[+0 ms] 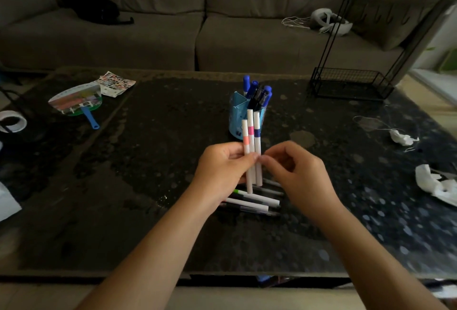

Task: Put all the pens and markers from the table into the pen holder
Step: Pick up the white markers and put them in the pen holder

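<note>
My left hand (222, 168) grips three white markers (251, 141) upright, banded orange, pink and dark blue. My right hand (294, 171) is beside them, its fingertips touching the rightmost marker's lower part. Just behind stands the light-blue pen holder (237, 121) with several blue and black pens (259, 92) sticking out of it. Below my hands, several more pens and markers (254, 201) lie flat on the dark table (148, 161), partly hidden by my left wrist.
A hand fan (79, 102) and a sticker sheet (116, 82) lie at the left, a tape roll (12, 121) at the far left edge. A black wire rack (351, 82) stands back right. Crumpled tissues (435, 183) lie at the right. A sofa runs behind.
</note>
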